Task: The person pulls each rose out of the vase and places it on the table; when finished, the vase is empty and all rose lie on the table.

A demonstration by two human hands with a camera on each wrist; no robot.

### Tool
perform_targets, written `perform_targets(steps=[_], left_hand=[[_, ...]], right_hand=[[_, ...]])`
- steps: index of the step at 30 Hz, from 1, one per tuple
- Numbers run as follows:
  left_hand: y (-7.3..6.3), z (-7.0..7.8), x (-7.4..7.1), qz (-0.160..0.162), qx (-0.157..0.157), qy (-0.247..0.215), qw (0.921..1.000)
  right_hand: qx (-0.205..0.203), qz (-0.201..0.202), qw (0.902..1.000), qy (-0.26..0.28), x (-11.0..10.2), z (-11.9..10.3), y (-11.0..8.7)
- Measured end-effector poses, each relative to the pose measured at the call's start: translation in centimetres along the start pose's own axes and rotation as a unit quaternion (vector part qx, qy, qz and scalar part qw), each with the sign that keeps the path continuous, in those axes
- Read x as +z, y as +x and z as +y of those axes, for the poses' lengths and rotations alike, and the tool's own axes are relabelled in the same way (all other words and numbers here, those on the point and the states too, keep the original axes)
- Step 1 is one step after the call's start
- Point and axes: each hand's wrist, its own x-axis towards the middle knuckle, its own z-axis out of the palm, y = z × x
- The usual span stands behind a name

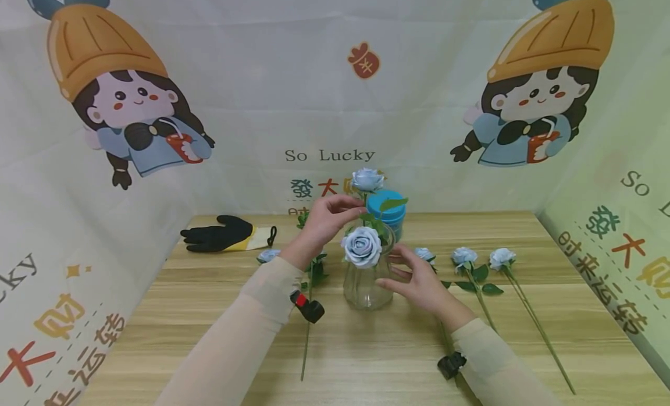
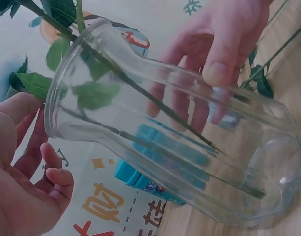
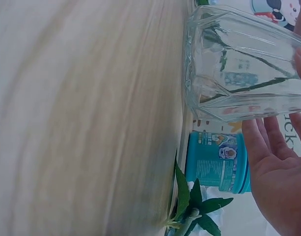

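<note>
Backdrop lettering (image 1: 328, 188) partly hides behind the upper rose (image 1: 367, 180).

Pale blue roses (image 1: 363, 247), green leaves (image 1: 480, 273); turquoise tub (image 3: 205, 169); black and yellow glove (image 1: 225, 236); wood-grained tabletop (image 1: 199, 313)

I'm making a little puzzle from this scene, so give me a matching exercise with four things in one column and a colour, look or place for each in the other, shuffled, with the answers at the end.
Things
1. glove
2. tub
3. vase
4. right hand

Descriptions
A. clear, with two flower stems inside
B. at the right side of the clear container
C. mostly black, with some yellow
D. blue, with printed pictures and text on its side

Right pairs: 1-C, 2-D, 3-A, 4-B
</note>
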Motion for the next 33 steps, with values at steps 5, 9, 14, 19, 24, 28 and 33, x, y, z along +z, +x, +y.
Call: perform_targets(steps=[5, 9, 14, 19, 24, 28, 33], left_hand=[[0.0, -0.2, 0.0, 0.013, 0.033, 0.008, 0.9993], [-0.1, -0.1, -0.1, 0.032, 0.047, 0.012, 0.9983], [-0.2, 0.1, -0.1, 0.057, 0.061, 0.022, 0.9963], [-0.2, 0.3, 0.0, 0.076, 0.078, 0.037, 0.9934], [-0.1, 0.8, -0.3, 0.112, 0.118, 0.05, 0.9854], [0.0, 1.3, -0.6, 0.141, 0.147, 0.034, 0.9785], [-0.2, 2.2, -0.7, 0.172, 0.163, 0.012, 0.9715]], right_hand=[[0.0, 0.003, 1.0, -0.004, 0.0, 0.0, 0.0], [0.002, 0.0, 1.0, -0.004, 0.0, 0.0, 0.0], [0.009, 0.0, 1.0, 0.0, 0.1, -0.1, 0.0], [0.015, 0.001, 0.9999, 0.002, 0.1, -0.3, -0.1], [0.012, 0.001, 0.9999, 0.001, 0.1, -0.4, -0.1], [0.01, 0.001, 1.0, 0.001, 0.0, -0.4, -0.1], [0.009, -0.001, 0.9999, 0.004, 0.0, -0.5, -0.2]])
